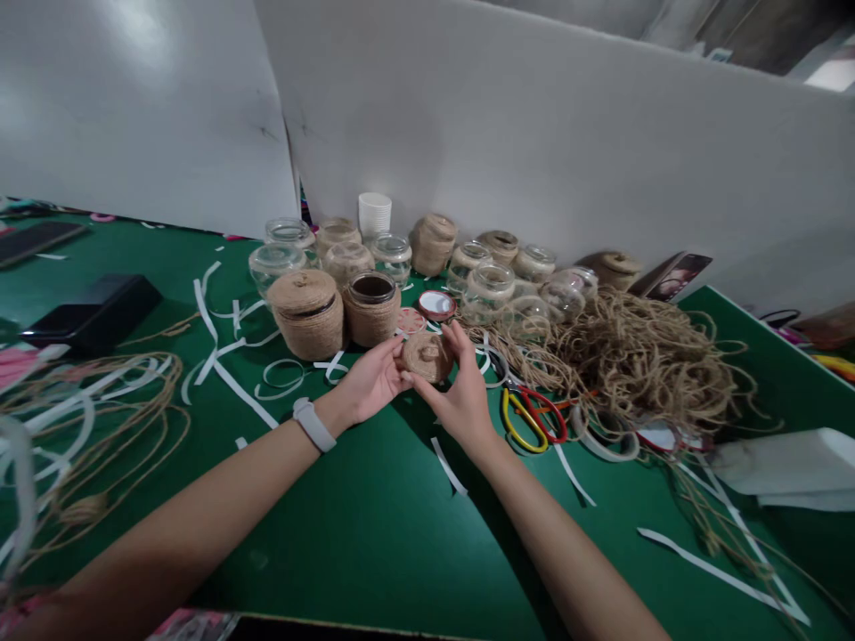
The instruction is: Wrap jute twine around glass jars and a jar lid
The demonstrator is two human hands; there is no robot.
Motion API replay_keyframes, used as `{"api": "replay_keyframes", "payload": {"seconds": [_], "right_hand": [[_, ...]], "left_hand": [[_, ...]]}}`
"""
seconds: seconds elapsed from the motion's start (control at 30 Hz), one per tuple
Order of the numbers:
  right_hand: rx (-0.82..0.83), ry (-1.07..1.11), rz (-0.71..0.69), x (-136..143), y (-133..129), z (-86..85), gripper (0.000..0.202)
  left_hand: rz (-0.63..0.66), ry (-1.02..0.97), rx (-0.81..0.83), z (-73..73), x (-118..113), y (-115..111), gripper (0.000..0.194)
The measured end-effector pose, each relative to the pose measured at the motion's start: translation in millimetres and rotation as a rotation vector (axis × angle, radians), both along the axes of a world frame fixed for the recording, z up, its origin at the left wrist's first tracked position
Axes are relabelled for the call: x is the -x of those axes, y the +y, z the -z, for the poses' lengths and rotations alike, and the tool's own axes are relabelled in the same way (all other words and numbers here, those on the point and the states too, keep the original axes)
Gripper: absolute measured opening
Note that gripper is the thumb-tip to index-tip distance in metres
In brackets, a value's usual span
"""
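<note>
Both left hand and right hand pinch the twine-wrapped lid, fingers at nine, two and seven o'clock, seemingly leaving its top unobstructed; the open wrapped jar stands at ten, scissors at four.

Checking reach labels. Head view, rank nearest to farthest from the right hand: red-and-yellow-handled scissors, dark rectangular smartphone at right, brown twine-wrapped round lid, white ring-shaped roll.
1. Twine-wrapped lid: held by the right hand, on its left side.
2. Scissors: just right of the hand.
3. White roll: right, past the scissors.
4. Smartphone: back right, leaning.
</note>
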State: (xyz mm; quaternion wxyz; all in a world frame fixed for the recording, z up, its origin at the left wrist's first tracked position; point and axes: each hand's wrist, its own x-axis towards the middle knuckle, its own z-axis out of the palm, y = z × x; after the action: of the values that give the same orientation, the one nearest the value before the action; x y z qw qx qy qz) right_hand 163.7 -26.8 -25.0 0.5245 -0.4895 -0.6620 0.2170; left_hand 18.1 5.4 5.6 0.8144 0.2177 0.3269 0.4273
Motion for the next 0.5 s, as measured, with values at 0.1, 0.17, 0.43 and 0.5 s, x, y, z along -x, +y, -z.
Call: {"api": "replay_keyframes", "payload": {"seconds": [0.1, 0.17, 0.43, 0.5], "right_hand": [[-0.070, -0.086, -0.009, -0.9, -4.3, -4.4, 0.085], [-0.133, -0.088, 0.018, 2.5, -4.9, -12.5, 0.083], [-0.290, -0.087, -0.093, 52.6, 57.3, -69.8, 0.080], [-0.275, -0.155, -0.126, 61.7, 78.4, -72.3, 0.076]], "left_hand": [[-0.004, 0.008, 0.021, 0.4, 2.1, 0.7, 0.028], [-0.003, 0.013, 0.025, 1.9, 2.9, 0.3, 0.027], [0.044, 0.017, -0.083, 4.9, 4.6, -6.7, 0.021], [0.076, 0.041, -0.082, 5.1, 5.6, -6.8, 0.023]]}}
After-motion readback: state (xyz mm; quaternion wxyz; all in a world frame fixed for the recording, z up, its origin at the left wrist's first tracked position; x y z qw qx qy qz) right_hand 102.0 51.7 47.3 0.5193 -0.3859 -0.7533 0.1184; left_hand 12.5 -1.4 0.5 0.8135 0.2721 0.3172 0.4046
